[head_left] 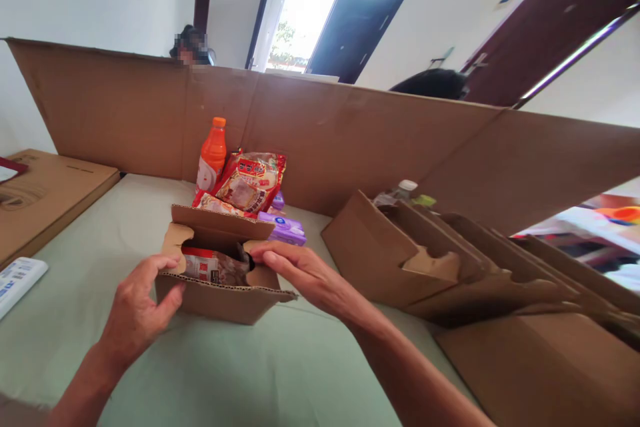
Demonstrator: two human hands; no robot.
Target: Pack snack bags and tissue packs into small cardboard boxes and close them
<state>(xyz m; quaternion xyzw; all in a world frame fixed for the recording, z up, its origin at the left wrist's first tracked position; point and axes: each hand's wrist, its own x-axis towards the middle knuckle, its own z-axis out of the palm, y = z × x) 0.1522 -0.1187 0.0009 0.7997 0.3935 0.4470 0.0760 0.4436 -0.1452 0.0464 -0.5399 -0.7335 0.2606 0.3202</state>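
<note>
A small open cardboard box (215,300) stands on the pale green cloth in front of me. Inside it lies a red and white food packet (207,265) in clear plastic. My left hand (145,300) grips the box at its left front corner, thumb on the outer front wall and fingers over the left flap. At the opposite end my right hand (300,270) holds the right flap, its fingertips partly hidden at the rim. Just behind the box are an orange drink bottle (213,157), large red snack bags (253,183) and a purple tissue pack (284,228).
Several open cardboard boxes (370,260) line the right side, one with a white-capped bottle (407,187). A tall cardboard partition (320,127) closes off the back. At left lie a flat carton (55,190) and a white remote-like object (23,280). Two people's heads show beyond the partition.
</note>
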